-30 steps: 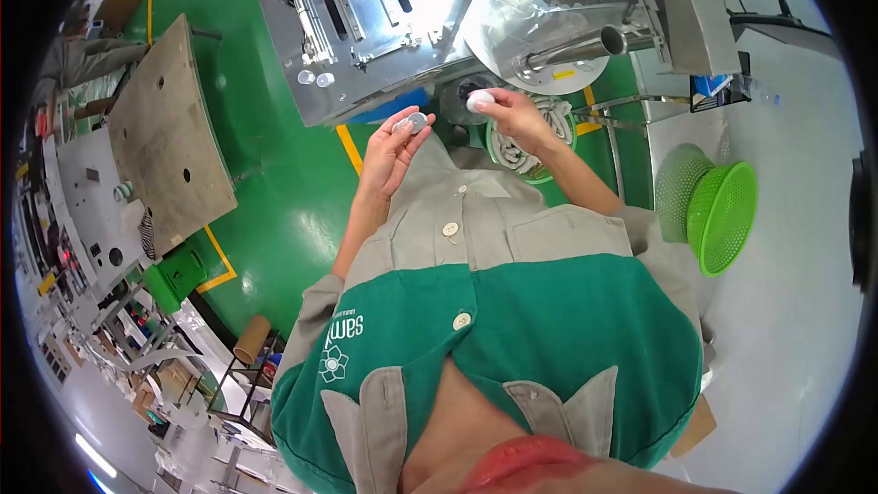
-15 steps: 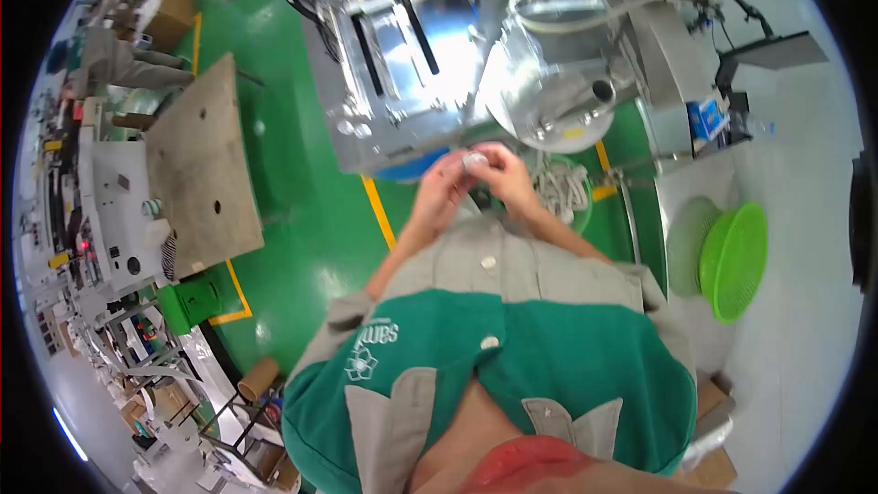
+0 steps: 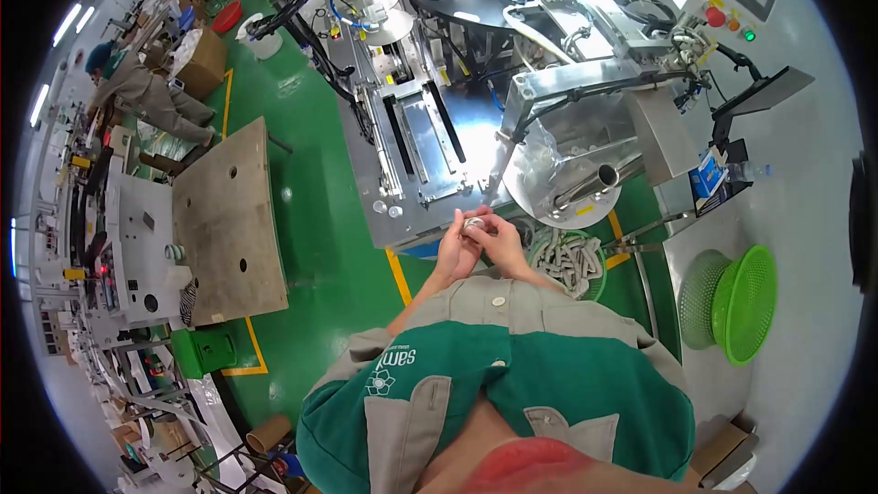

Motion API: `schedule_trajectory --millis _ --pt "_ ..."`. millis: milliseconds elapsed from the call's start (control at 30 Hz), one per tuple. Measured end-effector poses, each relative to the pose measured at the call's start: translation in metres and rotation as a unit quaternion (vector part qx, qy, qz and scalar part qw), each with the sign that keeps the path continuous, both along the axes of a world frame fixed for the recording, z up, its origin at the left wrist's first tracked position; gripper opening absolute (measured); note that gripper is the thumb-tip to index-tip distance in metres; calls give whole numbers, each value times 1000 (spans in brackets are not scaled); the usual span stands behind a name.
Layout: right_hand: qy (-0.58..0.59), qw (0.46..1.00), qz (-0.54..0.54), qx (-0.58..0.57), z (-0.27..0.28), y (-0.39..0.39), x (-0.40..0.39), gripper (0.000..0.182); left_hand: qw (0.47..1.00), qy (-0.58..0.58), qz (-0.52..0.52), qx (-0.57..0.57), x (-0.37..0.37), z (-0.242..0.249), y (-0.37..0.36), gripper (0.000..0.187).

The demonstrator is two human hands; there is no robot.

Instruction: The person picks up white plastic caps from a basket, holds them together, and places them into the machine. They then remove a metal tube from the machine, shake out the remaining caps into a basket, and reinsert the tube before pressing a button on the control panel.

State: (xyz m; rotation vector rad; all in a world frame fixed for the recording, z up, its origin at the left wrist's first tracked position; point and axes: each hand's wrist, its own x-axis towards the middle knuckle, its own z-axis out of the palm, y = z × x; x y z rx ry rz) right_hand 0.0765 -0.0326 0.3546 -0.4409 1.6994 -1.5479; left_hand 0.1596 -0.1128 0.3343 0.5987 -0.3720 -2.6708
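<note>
Both hands are together in front of the chest, at the near edge of the steel table [image 3: 416, 222]. The small round silvery-white piece [image 3: 474, 224] sits between them, with the fingers of the right hand [image 3: 501, 245] pinched on its side and those of the left hand [image 3: 457, 254] closed about it from the other side; exact contact points are too small to confirm. Principal hazard, in judgement: loss of the piece. It is small, looks smooth and is held by fingertips, so an uneven squeeze or one hand releasing early could send it out. It could then strike the table edge, drop to the green floor [image 3: 334, 261] or land in the green basket [image 3: 604, 279] just beside the right forearm, where it might be lost among the pale elongated pieces [image 3: 572, 261]. Secondary hazard: a sideways sweep of the left hand could knock the two small clear discs [image 3: 395, 212], which lie near the table's corner, over the edge. Skin contact may also mark the piece's surface.
</note>
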Motion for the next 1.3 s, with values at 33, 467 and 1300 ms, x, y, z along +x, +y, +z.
schedule_trajectory --millis 33,467,1300 --pt "31 1000 3 1 -6 -5 0 31 1000 2 -6 8 -3 0 -7 46" --pt "207 978 -25 26 55 -65 -31 29 998 -57 4 -33 -50 38 -69 42" --pt "279 940 198 1 36 -84 -36 41 991 -119 1 57 3 -12 -99 33"
